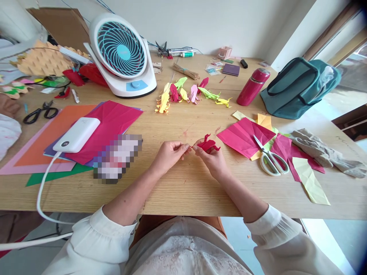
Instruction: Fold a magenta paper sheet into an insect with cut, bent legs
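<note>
A small red folded-paper figure (pixel 207 144) with thin limbs is held above the table, partly hidden by fingers. My right hand (pixel 211 162) is closed around its body. My left hand (pixel 172 153) pinches a thin red tip at the figure's left end between thumb and fingers. Beyond my hands stands a group of finished paper figures, among them a yellow one (pixel 163 102), a pink one (pixel 194 93) and a green one (pixel 208 93). To the right, white-handled scissors (pixel 273 163) lie on crimson paper (pixel 243 137) and smaller scraps.
At left, a white power bank (pixel 77 134) with a cable rests on stacked coloured sheets (pixel 114 114), beside a blurred-out object (pixel 117 158). A fan (pixel 123 53), red flask (pixel 254 87), teal bag (pixel 298 89), grey gloves (pixel 315 147) and black scissors (pixel 41 112) stand or lie around.
</note>
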`<state>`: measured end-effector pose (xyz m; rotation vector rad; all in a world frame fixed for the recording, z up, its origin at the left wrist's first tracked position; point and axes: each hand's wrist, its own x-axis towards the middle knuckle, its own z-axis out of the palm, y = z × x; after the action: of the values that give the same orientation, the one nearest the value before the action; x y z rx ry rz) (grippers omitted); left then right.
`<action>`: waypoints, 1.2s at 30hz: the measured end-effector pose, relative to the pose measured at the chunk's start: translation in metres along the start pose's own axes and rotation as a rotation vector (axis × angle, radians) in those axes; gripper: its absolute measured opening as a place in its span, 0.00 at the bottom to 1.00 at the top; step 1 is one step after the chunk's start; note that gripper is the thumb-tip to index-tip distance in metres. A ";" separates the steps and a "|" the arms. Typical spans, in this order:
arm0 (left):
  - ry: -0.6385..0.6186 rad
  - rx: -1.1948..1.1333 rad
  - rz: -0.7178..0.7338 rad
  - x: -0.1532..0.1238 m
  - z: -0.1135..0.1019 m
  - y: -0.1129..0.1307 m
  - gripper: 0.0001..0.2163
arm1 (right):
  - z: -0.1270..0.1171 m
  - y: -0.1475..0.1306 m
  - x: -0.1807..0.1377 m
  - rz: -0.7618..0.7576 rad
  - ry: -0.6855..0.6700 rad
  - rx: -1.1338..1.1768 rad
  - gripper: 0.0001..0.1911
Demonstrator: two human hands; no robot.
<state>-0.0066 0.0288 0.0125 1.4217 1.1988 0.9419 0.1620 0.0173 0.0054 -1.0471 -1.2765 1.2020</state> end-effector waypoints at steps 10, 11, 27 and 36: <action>-0.048 -0.400 -0.267 0.001 -0.004 0.012 0.15 | -0.003 0.003 -0.008 -0.265 -0.081 -0.236 0.08; -0.047 -0.386 -0.253 0.001 -0.004 0.012 0.14 | -0.003 0.002 -0.008 -0.273 -0.083 -0.250 0.08; 0.080 0.184 0.173 -0.007 0.004 0.006 0.09 | 0.001 0.002 0.000 0.027 0.058 -0.021 0.17; 0.111 0.205 0.187 -0.007 0.008 0.004 0.06 | 0.001 0.005 0.001 0.178 0.071 0.124 0.18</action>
<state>0.0003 0.0199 0.0155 1.6854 1.2899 1.0611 0.1608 0.0188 0.0002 -1.1195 -1.0573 1.3490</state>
